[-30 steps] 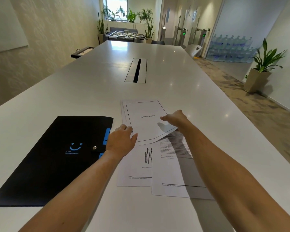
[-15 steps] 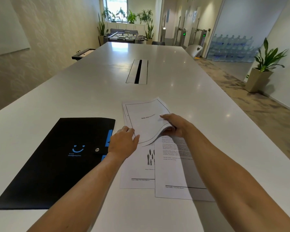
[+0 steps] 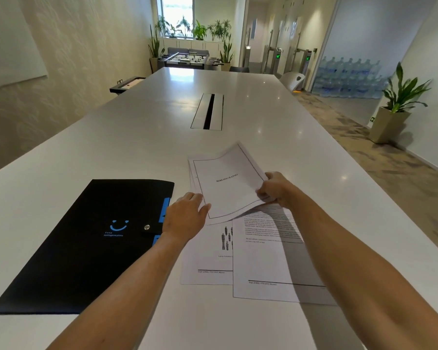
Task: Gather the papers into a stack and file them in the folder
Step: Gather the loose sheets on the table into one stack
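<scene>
A thin bundle of white papers topped by a "BIBLIOGRAPHY" sheet [image 3: 225, 183] is raised off the table on its right side, pinched at the right edge by my right hand [image 3: 276, 189]. My left hand [image 3: 186, 214] rests flat at the bundle's lower left corner, fingers apart, touching the sheets. Two more printed sheets lie flat nearer me: one with small figures [image 3: 208, 258] and one with text [image 3: 266, 256] overlapping it on the right. The black folder [image 3: 86, 246] with a blue smile logo and snap button lies shut to the left.
The long white table [image 3: 137, 137] has a cable slot [image 3: 209, 111] in its middle beyond the papers. A potted plant [image 3: 395, 107] stands on the floor at the right. A white chair [image 3: 292, 80] is at the table's far right side.
My right hand has gone from pressing on the top sheets to pinching their right edge and lifting it, so the bundle now curls upward. My left hand stays at the lower left corner.
</scene>
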Available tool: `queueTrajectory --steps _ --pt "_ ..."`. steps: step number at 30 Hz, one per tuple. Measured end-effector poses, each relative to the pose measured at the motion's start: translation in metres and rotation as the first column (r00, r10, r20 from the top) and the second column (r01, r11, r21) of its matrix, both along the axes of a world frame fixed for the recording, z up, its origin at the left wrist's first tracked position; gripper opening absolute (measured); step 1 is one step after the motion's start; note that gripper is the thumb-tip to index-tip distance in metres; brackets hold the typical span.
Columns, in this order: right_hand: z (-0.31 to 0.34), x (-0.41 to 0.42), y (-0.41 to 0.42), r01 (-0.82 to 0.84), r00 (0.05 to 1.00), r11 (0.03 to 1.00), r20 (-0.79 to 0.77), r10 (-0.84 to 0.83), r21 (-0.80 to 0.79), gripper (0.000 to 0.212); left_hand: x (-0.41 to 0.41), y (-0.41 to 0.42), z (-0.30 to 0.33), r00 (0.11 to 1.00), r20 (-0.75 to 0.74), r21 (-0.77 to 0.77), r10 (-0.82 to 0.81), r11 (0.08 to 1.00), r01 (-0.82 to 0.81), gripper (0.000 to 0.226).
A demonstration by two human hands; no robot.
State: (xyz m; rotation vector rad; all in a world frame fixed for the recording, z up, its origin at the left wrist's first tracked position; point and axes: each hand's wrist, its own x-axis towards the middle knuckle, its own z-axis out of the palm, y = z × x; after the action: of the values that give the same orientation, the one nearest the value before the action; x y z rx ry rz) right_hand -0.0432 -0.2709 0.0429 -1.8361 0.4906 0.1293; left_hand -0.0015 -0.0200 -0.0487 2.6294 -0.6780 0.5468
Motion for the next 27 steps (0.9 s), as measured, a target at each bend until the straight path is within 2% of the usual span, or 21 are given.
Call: queueTrajectory --steps 5,8,10,12,14,16,18,21,27 --pt "0.017 -0.033 -0.018 0.154 0.965 0.987 0.207 -0.159 0.043 0.035 -0.003 -0.002 0.003 0.999 -0.018 -0.085 0.035 0.996 -0.036 0.039" --pt "0.012 -0.066 -0.035 0.248 0.920 0.938 0.243 -0.306 0.243 0.030 -0.007 -0.002 0.007 0.999 -0.049 -0.106 0.025 0.994 -0.030 0.039" --pt "0.001 -0.089 -0.040 0.301 0.887 0.882 0.234 -0.399 0.362 0.046 -0.010 -0.001 0.010 0.993 -0.091 -0.139 0.071 0.987 -0.083 0.042" --pt "-0.015 -0.110 -0.043 0.332 0.859 0.837 0.228 -0.459 0.434 0.047 -0.017 -0.003 0.012 0.978 -0.138 -0.119 0.158 0.977 -0.175 0.048" --pt "-0.030 -0.125 -0.044 0.378 0.855 0.836 0.197 -0.481 0.398 0.042 -0.028 -0.010 0.017 0.951 -0.174 -0.046 0.256 0.963 -0.267 0.060" --pt "-0.043 -0.135 -0.045 0.439 0.857 0.853 0.152 -0.492 0.282 0.051 -0.039 -0.016 0.023 0.920 -0.220 0.016 0.324 0.944 -0.328 0.072" --pt "-0.052 -0.140 -0.042 0.474 0.856 0.860 0.131 -0.500 0.190 0.049 -0.048 -0.022 0.029 0.893 -0.283 0.060 0.351 0.935 -0.349 0.086" --pt "-0.060 -0.141 -0.035 0.475 0.861 0.861 0.105 -0.497 0.179 0.041 -0.055 -0.025 0.038 0.853 -0.386 0.100 0.352 0.935 -0.341 0.104" --pt "-0.066 -0.142 -0.029 0.451 0.868 0.888 0.189 -0.459 0.085 0.030 -0.061 -0.031 0.052 0.813 -0.458 0.110 0.361 0.930 -0.351 0.102"
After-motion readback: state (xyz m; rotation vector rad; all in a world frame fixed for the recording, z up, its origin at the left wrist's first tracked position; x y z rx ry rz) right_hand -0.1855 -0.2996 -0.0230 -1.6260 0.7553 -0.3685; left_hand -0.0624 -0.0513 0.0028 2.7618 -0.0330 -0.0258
